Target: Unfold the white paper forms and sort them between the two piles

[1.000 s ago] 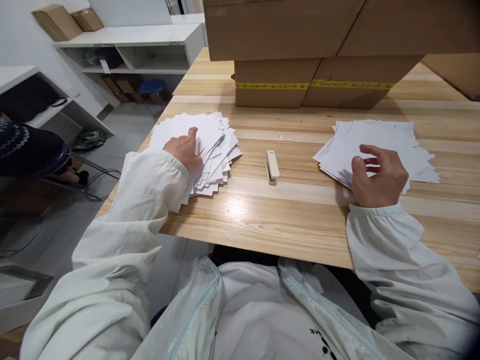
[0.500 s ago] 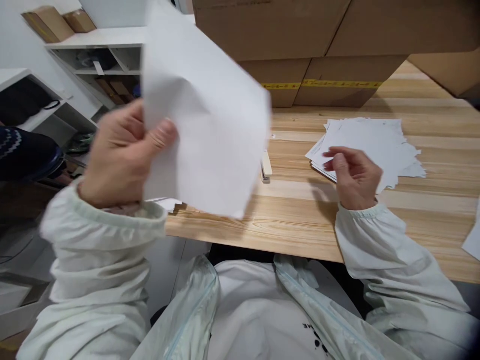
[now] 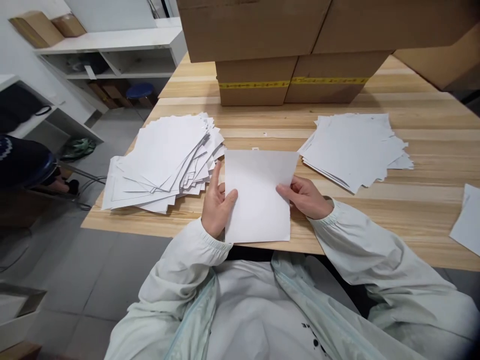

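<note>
A plain white sheet of paper [image 3: 258,200] is held between my two hands just above the table's front edge. My left hand [image 3: 219,202] grips its left side, thumb on top and index finger stretched out along the edge. On the right side, my right hand [image 3: 305,195] pinches the sheet with the thumb in front and the fingers behind. Whether it is one sheet or several cannot be made out. An untidy pile of papers [image 3: 165,150] lies left of my hands, and a smaller stack of papers [image 3: 352,145] lies to the right. The stapler is hidden, probably behind the held sheet.
Cardboard boxes [image 3: 255,90] with yellow tape stand stacked at the back of the wooden table [image 3: 423,210]. Another sheet [image 3: 468,220] lies at the right edge. Beyond the table's left side are white shelves [image 3: 131,37], a blue stool [image 3: 140,91] and part of a seated person.
My left hand has come down and right with the paper from its raised position. My right hand has moved left from beside the right stack and taken hold of the sheet's right side.
</note>
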`<state>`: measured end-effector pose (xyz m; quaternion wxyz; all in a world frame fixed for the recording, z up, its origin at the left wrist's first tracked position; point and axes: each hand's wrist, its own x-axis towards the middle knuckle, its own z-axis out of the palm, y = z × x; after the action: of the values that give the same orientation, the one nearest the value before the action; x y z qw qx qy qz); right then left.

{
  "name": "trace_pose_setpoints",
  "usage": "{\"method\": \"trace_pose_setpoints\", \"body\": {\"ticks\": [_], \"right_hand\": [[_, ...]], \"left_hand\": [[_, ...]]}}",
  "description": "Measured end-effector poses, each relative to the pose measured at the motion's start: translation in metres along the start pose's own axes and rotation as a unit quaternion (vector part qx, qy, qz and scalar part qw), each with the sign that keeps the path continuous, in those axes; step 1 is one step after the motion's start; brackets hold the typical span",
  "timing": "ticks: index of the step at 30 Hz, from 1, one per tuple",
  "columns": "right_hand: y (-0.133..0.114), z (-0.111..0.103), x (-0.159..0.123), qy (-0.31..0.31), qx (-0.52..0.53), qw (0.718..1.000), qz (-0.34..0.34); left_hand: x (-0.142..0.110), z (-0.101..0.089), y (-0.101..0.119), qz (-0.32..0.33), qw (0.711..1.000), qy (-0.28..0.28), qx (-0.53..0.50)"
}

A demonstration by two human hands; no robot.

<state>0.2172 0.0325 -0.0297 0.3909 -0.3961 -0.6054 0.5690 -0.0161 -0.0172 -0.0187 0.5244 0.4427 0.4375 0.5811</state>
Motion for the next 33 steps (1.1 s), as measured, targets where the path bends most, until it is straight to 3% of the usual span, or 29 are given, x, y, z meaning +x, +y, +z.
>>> {"method": "trace_pose_setpoints", "body": {"ticks": [6, 11, 24, 30, 33], "right_hand": [[0.001, 0.0036, 0.0012, 0.074, 0.03, 0.995, -0.06], [0.0018, 0.0001, 0.0009, 0.149, -0.039, 0.981, -0.113], [0.0066, 0.0004, -0.0008, 0.187, -0.081, 0.969, -0.141], [0.0074, 0.0003, -0.0009, 0.187, -0.075, 0.971, -0.131], [0.001, 0.0026, -0.0018, 0.187, -0.055, 0.973, -0.127]], "left_hand": [[0.0017, -0.0038, -0.0069, -0.02, 0.999, 0.046, -0.007], [-0.0002, -0.0031, -0.0055, -0.032, 0.997, 0.062, -0.022], [-0.0014, -0.0023, -0.0021, 0.003, 0.997, 0.071, 0.01], [-0.0015, -0.0049, -0.0095, 0.016, 0.994, 0.103, 0.036], [-0.0024, -0.0049, -0.009, -0.005, 0.995, 0.1, 0.017]]}}
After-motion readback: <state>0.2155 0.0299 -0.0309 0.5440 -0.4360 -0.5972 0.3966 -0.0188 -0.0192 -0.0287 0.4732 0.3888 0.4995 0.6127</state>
